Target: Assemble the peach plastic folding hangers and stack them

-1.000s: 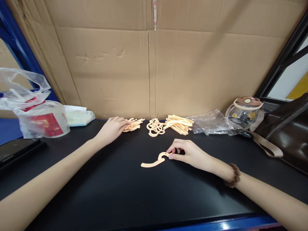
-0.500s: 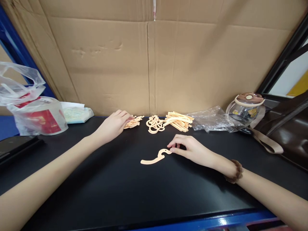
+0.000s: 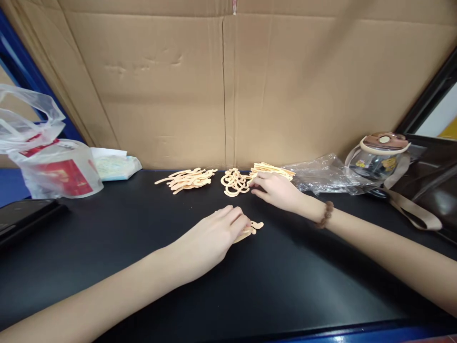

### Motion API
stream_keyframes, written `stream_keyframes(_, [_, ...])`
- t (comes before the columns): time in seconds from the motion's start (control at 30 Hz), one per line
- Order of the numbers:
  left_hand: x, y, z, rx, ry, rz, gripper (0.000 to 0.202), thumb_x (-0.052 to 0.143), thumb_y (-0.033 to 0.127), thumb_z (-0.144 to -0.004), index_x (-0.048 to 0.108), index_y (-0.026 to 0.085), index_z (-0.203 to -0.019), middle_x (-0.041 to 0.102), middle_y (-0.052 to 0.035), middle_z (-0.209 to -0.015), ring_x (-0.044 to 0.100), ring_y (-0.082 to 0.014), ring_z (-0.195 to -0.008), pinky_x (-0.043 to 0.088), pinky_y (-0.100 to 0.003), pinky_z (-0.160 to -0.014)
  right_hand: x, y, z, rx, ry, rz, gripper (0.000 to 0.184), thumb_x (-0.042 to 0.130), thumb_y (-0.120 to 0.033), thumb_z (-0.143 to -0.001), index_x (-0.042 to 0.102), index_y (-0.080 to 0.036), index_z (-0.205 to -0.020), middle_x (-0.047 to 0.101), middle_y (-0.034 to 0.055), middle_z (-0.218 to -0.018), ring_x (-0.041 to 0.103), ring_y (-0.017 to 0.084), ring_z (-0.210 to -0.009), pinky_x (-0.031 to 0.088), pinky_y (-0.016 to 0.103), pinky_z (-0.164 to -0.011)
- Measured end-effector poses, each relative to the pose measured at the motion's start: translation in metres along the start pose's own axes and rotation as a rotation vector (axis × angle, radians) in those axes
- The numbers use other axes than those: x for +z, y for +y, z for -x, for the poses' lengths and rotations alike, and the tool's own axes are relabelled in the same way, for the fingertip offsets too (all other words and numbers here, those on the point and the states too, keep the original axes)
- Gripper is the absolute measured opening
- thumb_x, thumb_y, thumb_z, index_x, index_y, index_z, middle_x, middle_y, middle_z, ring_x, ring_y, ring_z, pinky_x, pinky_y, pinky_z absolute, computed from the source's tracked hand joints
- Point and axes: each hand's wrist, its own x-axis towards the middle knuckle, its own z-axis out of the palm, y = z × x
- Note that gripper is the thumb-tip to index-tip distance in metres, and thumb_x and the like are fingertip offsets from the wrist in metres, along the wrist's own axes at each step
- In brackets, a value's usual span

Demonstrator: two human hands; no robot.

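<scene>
Head view: what lies at the left end of the black tabletop (image 3: 171,314)?

— A flat black object (image 3: 24,216), cut off by the margin; behind it, a translucent plastic bag (image 3: 53,166), with red showing through, and just beside that a pale packet (image 3: 116,166)

And proceeding rightward?

— Near the cardboard panel (image 3: 160,85), a loose pile of curved pale pieces (image 3: 191,180); closer to the wearer, the left hand (image 3: 214,236), back uppermost, fingers together over a small group of pale pieces (image 3: 247,233) at mid-table. Whether its fingertips are clamped on them cannot be told (the hand covers most of the group)

What occupies the middle and the right?

— First, a heap of ring-like pale pieces (image 3: 234,182), set at the rear. Next, the right hand (image 3: 276,190), a brown band (image 3: 325,215) at its wrist, extends over the near side of a stack of straight pale strips (image 3: 273,167); thumb and fingers stand slightly apart. Beyond follow crumpled clear film (image 3: 317,174), a transparent jar (image 3: 376,162) with a brown lid (image 3: 385,140), and, at the far right, a dark bag (image 3: 435,181)
</scene>
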Motion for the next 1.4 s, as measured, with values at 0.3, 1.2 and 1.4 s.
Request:
stream_keyframes(0.3, [0.001,-0.008,-0.003,0.033,0.01,-0.008,0.025,0.035,0.026,-0.099,0.059,0.017,-0.103,0.06,-0.0053,-0.096,0.053,-0.0191,-0.09,0.041,-0.034,-0.085,0.008,-0.014,-0.036,0.041,-0.006,0.008,0.021,0.051,-0.023,-0.09,0.067,-0.015,-0.081,0.066,0.0092,-0.086,0.058,0.019,-0.077,0.034,0.028,-0.062])
stream_keyframes(1.2, [0.005,-0.003,0.001,0.093,0.015,0.147,0.033,0.038,0.022,-0.097,0.046,0.02,-0.129,0.063,-0.0075,-0.111,0.058,-0.02,-0.101,0.048,-0.034,-0.088,0.024,0.035,-0.033,0.503,0.228,-0.728,0.023,0.042,-0.027,-0.083,0.052,-0.017,-0.064,0.054,0.0001,-0.057,0.051,0.013,-0.055,0.038,0.026,-0.054])
stream_keyframes(1.4, [0.006,-0.004,0.001,0.128,0.027,0.107,0.032,0.038,0.021,-0.096,0.046,0.02,-0.127,0.063,-0.0081,-0.113,0.059,-0.0197,-0.101,0.048,-0.032,-0.087,0.018,0.039,-0.044,0.496,0.194,-0.828,0.02,0.04,-0.022,-0.083,0.055,-0.016,-0.071,0.051,-0.0002,-0.057,0.049,0.012,-0.052,0.039,0.024,-0.051])
